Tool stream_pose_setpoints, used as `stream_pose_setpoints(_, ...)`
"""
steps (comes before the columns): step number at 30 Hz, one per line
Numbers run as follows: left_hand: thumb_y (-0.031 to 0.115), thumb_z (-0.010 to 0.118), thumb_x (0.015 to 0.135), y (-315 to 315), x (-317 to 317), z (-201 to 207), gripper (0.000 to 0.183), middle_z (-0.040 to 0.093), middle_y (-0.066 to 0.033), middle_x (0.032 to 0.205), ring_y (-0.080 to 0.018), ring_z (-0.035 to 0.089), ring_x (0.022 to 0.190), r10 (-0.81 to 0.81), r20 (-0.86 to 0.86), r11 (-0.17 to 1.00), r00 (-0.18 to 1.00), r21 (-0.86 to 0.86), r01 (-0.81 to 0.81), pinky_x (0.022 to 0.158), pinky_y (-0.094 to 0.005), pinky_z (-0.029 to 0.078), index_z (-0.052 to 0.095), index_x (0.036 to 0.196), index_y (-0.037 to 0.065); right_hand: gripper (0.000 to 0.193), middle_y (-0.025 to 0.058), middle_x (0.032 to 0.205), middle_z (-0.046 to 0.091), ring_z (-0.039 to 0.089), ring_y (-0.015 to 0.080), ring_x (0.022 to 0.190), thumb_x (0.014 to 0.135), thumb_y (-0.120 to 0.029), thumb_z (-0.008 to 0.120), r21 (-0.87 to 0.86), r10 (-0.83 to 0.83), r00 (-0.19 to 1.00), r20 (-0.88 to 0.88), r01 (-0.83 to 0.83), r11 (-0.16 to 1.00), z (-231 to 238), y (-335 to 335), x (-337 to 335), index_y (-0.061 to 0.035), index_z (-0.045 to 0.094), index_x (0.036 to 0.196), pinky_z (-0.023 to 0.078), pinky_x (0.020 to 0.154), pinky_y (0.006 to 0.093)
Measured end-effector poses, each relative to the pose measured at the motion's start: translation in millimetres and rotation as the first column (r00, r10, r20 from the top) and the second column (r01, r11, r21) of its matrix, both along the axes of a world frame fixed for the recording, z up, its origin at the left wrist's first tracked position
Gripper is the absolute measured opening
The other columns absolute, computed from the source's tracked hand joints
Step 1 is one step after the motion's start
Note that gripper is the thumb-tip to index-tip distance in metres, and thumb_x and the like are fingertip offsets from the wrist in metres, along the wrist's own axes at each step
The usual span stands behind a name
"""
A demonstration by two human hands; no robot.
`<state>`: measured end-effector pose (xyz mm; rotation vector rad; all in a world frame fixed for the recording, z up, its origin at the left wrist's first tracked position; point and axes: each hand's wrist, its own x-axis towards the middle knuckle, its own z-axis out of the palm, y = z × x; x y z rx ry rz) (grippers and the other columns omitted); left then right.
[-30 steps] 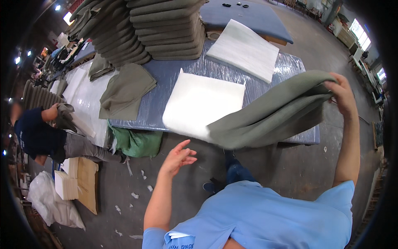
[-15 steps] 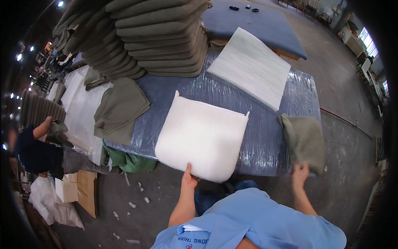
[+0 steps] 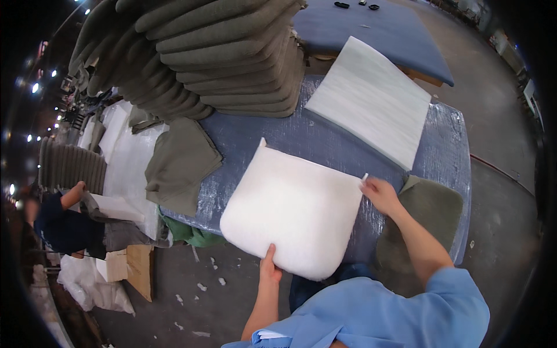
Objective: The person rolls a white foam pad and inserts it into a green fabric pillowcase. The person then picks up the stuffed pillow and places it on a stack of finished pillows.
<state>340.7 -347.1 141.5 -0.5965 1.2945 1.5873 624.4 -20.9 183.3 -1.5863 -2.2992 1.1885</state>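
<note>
A white seat-cushion insert (image 3: 293, 209) with rounded near corners and small tabs at its far corners lies across the table's front edge. My left hand (image 3: 270, 268) grips its near edge, thumb on top and the other fingers underneath. At the far right corner, my right hand (image 3: 380, 195) is closed around the small tab. Just right of that forearm lies an olive fabric cover (image 3: 432, 211), flat near the table's right end. Behind the insert rests a pale sheet of wadding (image 3: 374, 98).
The table (image 3: 232, 136) is wrapped in shiny film. Tall stacks of olive cushions (image 3: 238, 69) stand at the back left, with folded olive covers (image 3: 181, 165) before them. Another blue table (image 3: 371, 32) lies beyond. At far left, a person in dark clothing (image 3: 67, 223) handles a cushion.
My right hand has let go of the olive cover and moved left to the insert's far right corner. The olive cover now lies flatter. My left hand keeps its grip on the insert.
</note>
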Motion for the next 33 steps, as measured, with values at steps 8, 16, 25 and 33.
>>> stream_pose_setpoints(8, 0.012, 0.078, 0.098, 28.8, -1.9, 43.6, 0.066, 0.059, -0.0199, 0.148, -0.0370, 0.058, 0.135, 0.007, -0.239, 1.000, 0.971, -0.012, -0.011, 0.113, -0.0561, 0.049, 0.046, 0.154, -0.002, 0.082, 0.0236, 0.146, 0.064, 0.058, 0.0409, 0.139, 0.099, -0.068, 0.059, -0.283, 0.198, 0.973, 0.122, -0.157, 0.946, -49.1, 90.1, -205.5, 0.0010, 0.063, 0.144, 0.047, 0.114, 0.0446)
stream_pose_setpoints(16, 0.005, 0.083, 0.087, 65.8, -90.2, 141.6, 0.060, 0.070, -0.0239, 0.129, -0.0355, 0.072, 0.111, -0.279, -0.544, 0.960, 0.791, -0.182, 0.213, 0.095, -0.0476, 0.061, 0.057, 0.139, -0.010, 0.087, 0.0272, 0.130, 0.070, 0.071, 0.0397, 0.116, 0.097, -0.073, 0.057, -0.446, -0.193, 0.980, -0.048, 0.152, 0.882, -40.6, 35.0, -183.6, 0.0071, 0.072, 0.126, 0.056, 0.096, 0.0492)
stream_pose_setpoints(25, 0.026, 0.085, 0.076, 196.9, -59.7, 369.5, 0.049, 0.078, -0.0180, 0.109, -0.0393, 0.074, 0.103, -0.608, -0.452, 0.200, -0.653, -0.883, 0.424, 0.091, -0.0454, 0.056, 0.068, 0.119, 0.009, 0.098, 0.0184, 0.154, 0.054, 0.054, 0.0410, 0.137, 0.101, -0.080, 0.037, -0.976, -0.913, 0.355, -0.202, -0.155, 0.155, -47.7, -117.1, -126.6, -0.0015, 0.040, 0.159, 0.034, 0.118, 0.0592)
stream_pose_setpoints(33, 0.023, 0.081, 0.080, 171.7, 12.3, 269.9, 0.039, 0.074, -0.0198, 0.102, -0.0428, 0.071, 0.102, -0.276, -0.325, 0.057, -0.905, -0.945, 0.322, 0.087, -0.0519, 0.056, 0.060, 0.108, 0.005, 0.041, 0.0083, 0.115, 0.077, 0.072, 0.0166, 0.107, 0.106, -0.035, 0.066, -0.638, -0.335, 0.893, -0.300, 0.074, 0.767, 8.2, -192.7, 1.4, -0.0016, 0.074, 0.127, 0.056, 0.096, 0.0327)
